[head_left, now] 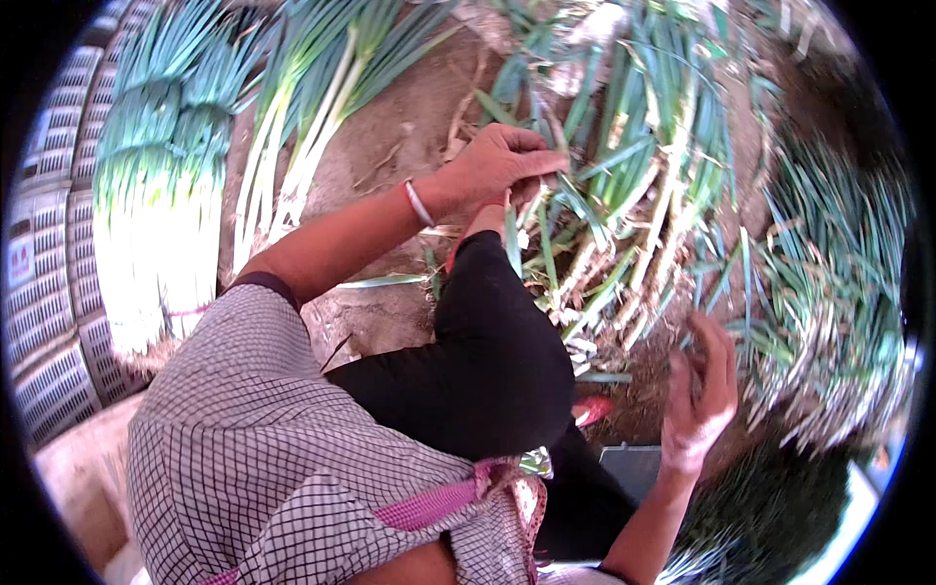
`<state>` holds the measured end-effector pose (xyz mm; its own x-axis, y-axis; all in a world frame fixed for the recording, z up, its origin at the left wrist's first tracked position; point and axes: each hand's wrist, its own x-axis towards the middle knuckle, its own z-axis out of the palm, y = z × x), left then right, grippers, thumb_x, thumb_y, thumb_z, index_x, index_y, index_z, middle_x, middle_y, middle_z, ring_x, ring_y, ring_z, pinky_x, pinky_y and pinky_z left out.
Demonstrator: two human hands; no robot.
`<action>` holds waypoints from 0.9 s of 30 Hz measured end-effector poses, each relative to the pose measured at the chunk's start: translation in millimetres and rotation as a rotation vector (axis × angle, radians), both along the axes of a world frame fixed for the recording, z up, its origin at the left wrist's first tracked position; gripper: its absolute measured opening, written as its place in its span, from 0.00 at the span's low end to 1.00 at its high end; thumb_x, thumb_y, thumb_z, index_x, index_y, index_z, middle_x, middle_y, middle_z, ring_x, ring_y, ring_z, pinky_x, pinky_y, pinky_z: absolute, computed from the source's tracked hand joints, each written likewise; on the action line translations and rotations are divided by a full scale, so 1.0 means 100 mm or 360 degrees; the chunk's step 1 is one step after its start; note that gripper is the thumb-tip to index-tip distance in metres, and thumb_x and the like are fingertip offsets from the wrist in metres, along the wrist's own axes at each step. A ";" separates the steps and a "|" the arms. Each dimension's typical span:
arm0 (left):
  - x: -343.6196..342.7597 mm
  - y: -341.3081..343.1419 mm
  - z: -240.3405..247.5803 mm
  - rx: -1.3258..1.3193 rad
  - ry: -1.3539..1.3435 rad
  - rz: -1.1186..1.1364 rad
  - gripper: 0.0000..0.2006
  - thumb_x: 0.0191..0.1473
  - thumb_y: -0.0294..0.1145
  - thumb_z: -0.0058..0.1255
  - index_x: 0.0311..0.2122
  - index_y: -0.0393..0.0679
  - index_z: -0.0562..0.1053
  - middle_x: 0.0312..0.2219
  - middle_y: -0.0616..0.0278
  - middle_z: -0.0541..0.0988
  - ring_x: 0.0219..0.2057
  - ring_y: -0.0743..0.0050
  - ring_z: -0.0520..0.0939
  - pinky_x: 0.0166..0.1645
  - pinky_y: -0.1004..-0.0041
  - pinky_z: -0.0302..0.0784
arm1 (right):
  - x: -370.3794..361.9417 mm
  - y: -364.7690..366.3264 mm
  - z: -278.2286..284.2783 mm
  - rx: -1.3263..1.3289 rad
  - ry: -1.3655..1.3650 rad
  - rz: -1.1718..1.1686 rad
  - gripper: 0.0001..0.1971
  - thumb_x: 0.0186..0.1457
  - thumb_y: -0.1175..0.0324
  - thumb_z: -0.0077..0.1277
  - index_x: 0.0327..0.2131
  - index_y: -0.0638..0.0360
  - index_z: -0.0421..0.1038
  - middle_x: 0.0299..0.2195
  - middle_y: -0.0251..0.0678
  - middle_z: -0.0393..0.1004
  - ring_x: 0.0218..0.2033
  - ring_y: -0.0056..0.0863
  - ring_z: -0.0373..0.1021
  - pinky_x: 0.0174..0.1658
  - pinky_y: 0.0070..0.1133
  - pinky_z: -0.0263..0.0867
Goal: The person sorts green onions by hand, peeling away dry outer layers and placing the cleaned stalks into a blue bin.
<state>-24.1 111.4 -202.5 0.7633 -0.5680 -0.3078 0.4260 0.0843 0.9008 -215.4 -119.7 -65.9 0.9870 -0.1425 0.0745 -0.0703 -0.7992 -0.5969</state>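
Note:
My left hand (502, 164) is closed, with its fingertips pinched together at the near left edge of a loose pile of untrimmed green onions (634, 175). What the pinch holds, if anything, is too small to tell. Torn leaves and a pale strip lie just below those fingers. My right hand (699, 390) is raised to the right of my knee, its fingers curled but apart, with nothing visible between them. Roots and dry brown outer leaves show at the near end of the pile.
Tied bundles of green onions (161, 214) stand at the left beside stacked plastic crates (44, 263). Several cleaned green onions (302, 146) lie on the ground nearby. Another large heap of green onions (829, 302) fills the right side. Leaf scraps litter the soil.

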 end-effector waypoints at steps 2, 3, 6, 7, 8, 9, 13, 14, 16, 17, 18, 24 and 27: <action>-0.28 -0.24 0.55 -0.0086 -0.0098 -0.0248 0.12 0.53 0.36 0.51 0.31 0.36 0.75 0.18 0.65 0.75 0.14 0.88 0.70 0.17 0.84 0.62 | 0.04 0.22 0.13 0.0158 -0.0093 -0.0005 0.20 0.46 0.76 0.54 0.45 0.65 0.67 0.43 0.44 0.70 0.43 0.35 0.69 0.40 0.24 0.69; -0.40 -0.32 0.77 -0.0115 -0.0198 -0.0357 0.12 0.55 0.35 0.49 0.32 0.35 0.75 0.19 0.63 0.75 0.14 0.87 0.69 0.16 0.84 0.61 | 0.06 0.31 0.15 0.0327 -0.0140 -0.0019 0.21 0.46 0.75 0.55 0.46 0.65 0.66 0.44 0.45 0.69 0.44 0.36 0.69 0.40 0.24 0.69; -0.71 -0.58 1.28 -0.0158 -0.0365 -0.0659 0.08 0.55 0.30 0.48 0.35 0.35 0.73 0.21 0.62 0.76 0.12 0.87 0.70 0.15 0.85 0.62 | -0.07 0.20 0.15 0.0288 -0.0247 0.0126 0.21 0.47 0.72 0.56 0.46 0.65 0.66 0.37 0.42 0.74 0.38 0.29 0.72 0.34 0.19 0.69; -0.79 -0.61 1.44 -0.0181 -0.0342 -0.0726 0.08 0.55 0.29 0.48 0.35 0.35 0.73 0.21 0.62 0.76 0.13 0.86 0.70 0.16 0.85 0.63 | -0.17 0.24 0.26 0.0841 0.0102 -0.0201 0.13 0.52 0.69 0.52 0.41 0.64 0.69 0.29 0.36 0.75 0.28 0.20 0.72 0.30 0.15 0.67; -0.83 -0.66 1.52 -0.0279 -0.0595 -0.0761 0.08 0.56 0.29 0.47 0.36 0.35 0.71 0.21 0.62 0.76 0.12 0.86 0.70 0.15 0.85 0.63 | -0.26 0.16 0.29 0.1041 0.0086 -0.0195 0.11 0.55 0.68 0.50 0.39 0.64 0.70 0.27 0.33 0.75 0.25 0.17 0.70 0.28 0.14 0.66; -0.86 -0.68 1.61 -0.0290 -0.0602 -0.0755 0.08 0.56 0.29 0.46 0.36 0.35 0.71 0.21 0.64 0.74 0.14 0.87 0.70 0.17 0.85 0.64 | -0.34 0.08 0.30 0.1239 0.0071 -0.0178 0.10 0.57 0.66 0.47 0.36 0.63 0.71 0.24 0.31 0.74 0.21 0.14 0.68 0.27 0.13 0.64; -0.97 -0.73 1.89 -0.0205 -0.0904 -0.0740 0.09 0.56 0.28 0.46 0.39 0.36 0.72 0.22 0.68 0.73 0.19 0.89 0.69 0.22 0.86 0.65 | -0.60 0.08 0.44 0.1527 -0.0128 -0.0030 0.16 0.59 0.58 0.42 0.35 0.64 0.71 0.23 0.33 0.73 0.21 0.17 0.67 0.27 0.14 0.64; -1.00 -0.77 1.91 -0.0200 -0.1223 -0.0768 0.08 0.56 0.28 0.46 0.40 0.37 0.72 0.25 0.67 0.73 0.22 0.87 0.71 0.25 0.84 0.67 | -0.66 0.05 0.46 0.1531 -0.0081 0.0044 0.18 0.58 0.57 0.42 0.36 0.64 0.71 0.23 0.33 0.73 0.21 0.18 0.68 0.27 0.15 0.64; -1.06 -0.86 1.87 -0.0324 -0.1526 -0.0812 0.08 0.55 0.27 0.47 0.40 0.39 0.72 0.33 0.65 0.75 0.33 0.80 0.75 0.37 0.80 0.71 | -0.73 0.05 0.48 0.1602 -0.0062 0.0040 0.17 0.58 0.57 0.43 0.35 0.64 0.71 0.23 0.33 0.73 0.22 0.19 0.68 0.28 0.16 0.65; -1.10 -0.89 1.86 -0.0342 -0.1759 -0.0818 0.08 0.55 0.27 0.47 0.40 0.37 0.72 0.36 0.61 0.74 0.38 0.75 0.75 0.44 0.76 0.70 | -0.76 0.05 0.49 0.1652 -0.0062 0.0032 0.17 0.58 0.57 0.43 0.35 0.64 0.71 0.24 0.33 0.73 0.22 0.20 0.69 0.28 0.16 0.65; -1.14 -0.93 1.86 -0.0411 -0.1698 -0.0820 0.08 0.55 0.28 0.47 0.39 0.37 0.72 0.35 0.62 0.74 0.38 0.76 0.75 0.45 0.76 0.69 | -0.78 0.03 0.51 0.1667 -0.0041 0.0088 0.17 0.58 0.57 0.43 0.36 0.64 0.71 0.25 0.33 0.73 0.23 0.20 0.69 0.28 0.16 0.66; -1.37 -1.08 2.02 -0.0386 -0.0843 -0.1007 0.09 0.57 0.32 0.45 0.35 0.36 0.73 0.30 0.65 0.76 0.35 0.82 0.74 0.43 0.80 0.68 | -0.94 -0.34 0.62 0.1069 -0.0075 -0.0115 0.20 0.54 0.58 0.51 0.43 0.65 0.68 0.33 0.32 0.74 0.32 0.15 0.68 0.34 0.15 0.65; -1.43 -1.12 1.91 -0.0356 -0.0589 -0.1219 0.10 0.57 0.33 0.45 0.34 0.36 0.73 0.30 0.66 0.76 0.33 0.84 0.73 0.41 0.80 0.69 | -0.88 -0.32 0.59 0.1303 -0.0387 -0.0066 0.18 0.56 0.62 0.48 0.46 0.64 0.68 0.32 0.30 0.73 0.31 0.14 0.65 0.37 0.16 0.61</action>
